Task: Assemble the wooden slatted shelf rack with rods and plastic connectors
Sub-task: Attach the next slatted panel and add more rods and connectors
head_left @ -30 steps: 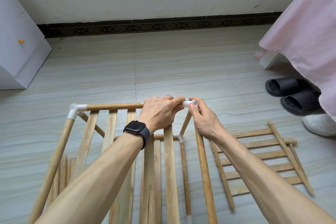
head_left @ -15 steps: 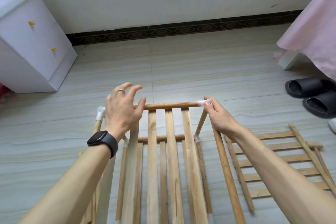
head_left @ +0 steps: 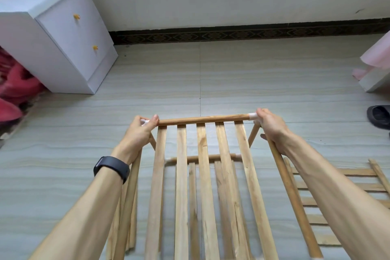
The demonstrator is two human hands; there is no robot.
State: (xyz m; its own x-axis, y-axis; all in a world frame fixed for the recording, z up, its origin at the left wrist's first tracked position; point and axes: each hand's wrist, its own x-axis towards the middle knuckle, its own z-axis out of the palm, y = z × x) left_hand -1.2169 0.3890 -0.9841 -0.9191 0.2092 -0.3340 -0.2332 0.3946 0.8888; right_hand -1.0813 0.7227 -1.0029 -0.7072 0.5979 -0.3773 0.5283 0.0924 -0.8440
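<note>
The rack (head_left: 202, 175) stands on the floor (head_left: 232, 80) directly in front of the person, its slatted top shelf running away to the far rod (head_left: 202, 119). It looks light, dry and fairly stiff. The rods seem only pushed into plastic sockets, though, so the frame would probably rack or pull apart if it were lifted by a thin slat. The corners are the sound places to hold it.

That is where both hands are. The left hand (head_left: 137, 133) is wrapped round the left connector (head_left: 144, 121), its fingers (head_left: 155, 117) curled close with the thumb lying on the rod's end. The right hand (head_left: 272, 126) closes over the right connector (head_left: 252, 115), fingers bent tight round the corner. A spare slatted panel (head_left: 358, 188) lies flat beside the rack.
</note>
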